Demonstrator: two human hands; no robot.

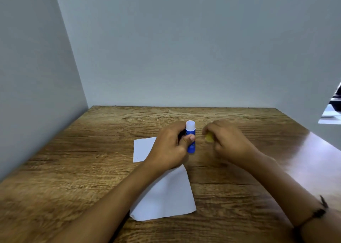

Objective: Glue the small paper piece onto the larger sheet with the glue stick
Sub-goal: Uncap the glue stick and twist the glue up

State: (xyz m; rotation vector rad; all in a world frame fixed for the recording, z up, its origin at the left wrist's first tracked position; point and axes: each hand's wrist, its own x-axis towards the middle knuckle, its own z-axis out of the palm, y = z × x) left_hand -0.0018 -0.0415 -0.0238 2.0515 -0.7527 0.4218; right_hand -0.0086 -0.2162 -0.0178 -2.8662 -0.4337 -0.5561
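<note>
1. The left hand (170, 146) has its grip clamped on a blue cylindrical glue stick (190, 140), thumb across the front of the barrel, fingers curled behind it.
2. The stick stands upright, its uncovered white top pointing up.
3. The right hand (227, 141) has its fingers curled round a small yellow cap (209, 137), just to the right of the stick and apart from it.
4. A white rectangular paper sheet (166, 193) lies flat on the brown wood-grain bench (73, 169), under the left wrist and forearm.
5. I cannot make out the small paper piece.
6. A dark band (318, 212) circles the right forearm.
7. Plain grey walls (184, 49) close off the bench behind and on the left.
</note>
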